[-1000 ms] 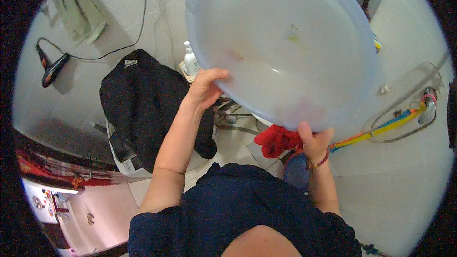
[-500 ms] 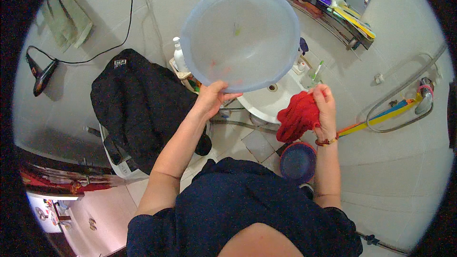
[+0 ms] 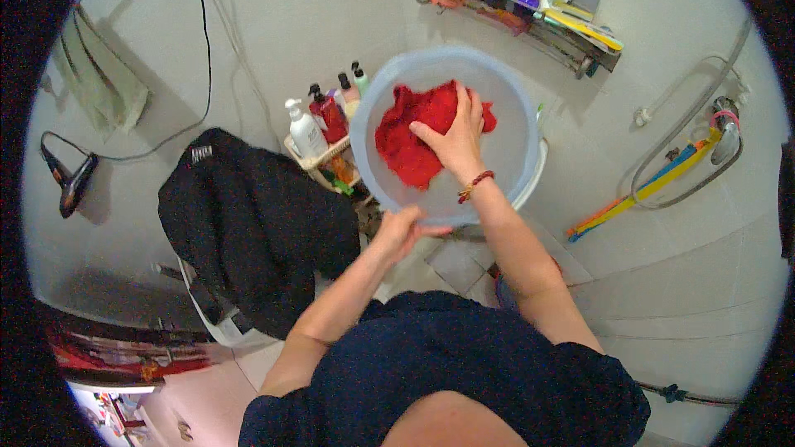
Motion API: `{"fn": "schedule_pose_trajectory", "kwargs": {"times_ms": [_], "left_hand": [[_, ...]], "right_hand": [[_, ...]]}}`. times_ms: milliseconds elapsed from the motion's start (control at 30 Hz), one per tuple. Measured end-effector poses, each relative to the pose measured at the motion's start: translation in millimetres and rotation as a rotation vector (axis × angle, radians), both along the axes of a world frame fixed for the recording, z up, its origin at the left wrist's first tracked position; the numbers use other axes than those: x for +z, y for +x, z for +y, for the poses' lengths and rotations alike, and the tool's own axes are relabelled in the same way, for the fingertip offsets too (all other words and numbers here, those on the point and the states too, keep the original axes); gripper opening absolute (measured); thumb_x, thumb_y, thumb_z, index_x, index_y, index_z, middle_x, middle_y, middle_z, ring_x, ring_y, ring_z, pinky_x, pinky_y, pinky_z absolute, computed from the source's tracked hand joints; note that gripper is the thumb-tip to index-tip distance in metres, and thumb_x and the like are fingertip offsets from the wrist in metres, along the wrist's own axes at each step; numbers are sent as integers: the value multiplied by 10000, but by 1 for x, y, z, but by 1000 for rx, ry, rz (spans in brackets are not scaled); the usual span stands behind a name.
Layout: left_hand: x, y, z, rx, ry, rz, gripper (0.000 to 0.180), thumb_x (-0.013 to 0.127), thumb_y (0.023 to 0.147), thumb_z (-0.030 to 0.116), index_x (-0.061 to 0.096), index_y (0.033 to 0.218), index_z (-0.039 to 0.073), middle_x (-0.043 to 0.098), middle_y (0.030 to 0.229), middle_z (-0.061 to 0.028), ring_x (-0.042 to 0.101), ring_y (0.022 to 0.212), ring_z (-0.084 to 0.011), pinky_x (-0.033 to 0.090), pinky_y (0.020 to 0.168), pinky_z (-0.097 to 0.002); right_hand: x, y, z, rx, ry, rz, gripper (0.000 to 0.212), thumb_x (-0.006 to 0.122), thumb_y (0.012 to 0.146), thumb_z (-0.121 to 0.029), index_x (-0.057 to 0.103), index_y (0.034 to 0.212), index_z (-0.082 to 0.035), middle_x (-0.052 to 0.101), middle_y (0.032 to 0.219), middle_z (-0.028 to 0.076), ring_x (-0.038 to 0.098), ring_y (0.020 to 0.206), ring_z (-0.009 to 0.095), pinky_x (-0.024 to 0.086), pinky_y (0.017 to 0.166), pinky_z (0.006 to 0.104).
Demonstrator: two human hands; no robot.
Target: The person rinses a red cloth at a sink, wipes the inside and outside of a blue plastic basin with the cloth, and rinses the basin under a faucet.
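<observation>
A pale blue plastic basin (image 3: 513, 149) rests over the white sink (image 3: 540, 172). My left hand (image 3: 403, 228) grips the basin's near rim. Inside lies a red cloth (image 3: 410, 136), and my right hand (image 3: 454, 136), with a beaded bracelet at the wrist, presses down on it with fingers curled into the fabric.
A rack of bottles (image 3: 319, 124) stands left of the basin. A dark jacket (image 3: 248, 223) hangs over a chair at left. A hair dryer (image 3: 70, 182) hangs on the wall. A shelf of toiletries (image 3: 530, 0) is above, a shower hose (image 3: 687, 157) at right.
The basin has come down from overhead onto the sink. My right hand has brought the red cloth from beside the sink into the basin.
</observation>
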State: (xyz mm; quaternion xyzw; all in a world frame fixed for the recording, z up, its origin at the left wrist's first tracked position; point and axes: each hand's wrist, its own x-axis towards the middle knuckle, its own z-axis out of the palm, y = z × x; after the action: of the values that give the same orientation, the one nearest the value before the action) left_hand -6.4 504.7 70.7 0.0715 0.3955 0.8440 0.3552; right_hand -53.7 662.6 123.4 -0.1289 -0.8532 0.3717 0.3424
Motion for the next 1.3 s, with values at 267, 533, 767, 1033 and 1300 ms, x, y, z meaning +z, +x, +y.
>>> {"fn": "schedule_pose_trajectory", "kwargs": {"times_ms": [267, 533, 767, 1033, 1300], "left_hand": [[-4, -5, -15, -33, -131, 52, 434, 420, 787, -68, 322, 1210, -66, 486, 1129, -204, 561, 990, -349, 552, 755, -500], [-4, -8, -16, -54, -99, -25, 500, 461, 752, -33, 338, 1237, -27, 475, 1187, -190, 539, 1036, -353, 519, 793, -533], [15, -15, -17, 307, -42, 8, 345, 505, 733, -45, 448, 1073, -27, 565, 944, -109, 597, 821, -236, 529, 630, -335], [12, -25, -2, 329, -6, 133, 395, 487, 733, -57, 465, 1117, 30, 539, 988, -56, 547, 902, -169, 462, 742, -312], [1, -30, -10, 290, -35, 143, 495, 485, 707, -78, 420, 1181, 50, 524, 1039, -55, 545, 908, -176, 465, 774, -313]], "right_hand": [[1, -5, -33, 1050, 54, -64, 305, 589, 656, -130, 551, 954, -76, 536, 951, 162, 514, 933, 333, 410, 849, 401], [49, 17, -20, 924, 1223, 183, 193, 522, 743, -223, 536, 931, -178, 492, 1062, 6, 491, 921, 187, 411, 783, 359], [76, -19, 46, 327, 1138, 260, 383, 523, 770, -94, 477, 1149, -117, 502, 1158, 124, 546, 966, 300, 463, 764, 426], [-34, 29, -1, 377, -274, -260, 380, 580, 820, -217, 445, 1126, -36, 571, 1027, 170, 571, 940, 284, 463, 790, 357], [-28, 41, 16, 511, 521, -281, 271, 560, 765, -131, 485, 1021, -84, 526, 1052, 110, 536, 976, 291, 466, 759, 407]]}}
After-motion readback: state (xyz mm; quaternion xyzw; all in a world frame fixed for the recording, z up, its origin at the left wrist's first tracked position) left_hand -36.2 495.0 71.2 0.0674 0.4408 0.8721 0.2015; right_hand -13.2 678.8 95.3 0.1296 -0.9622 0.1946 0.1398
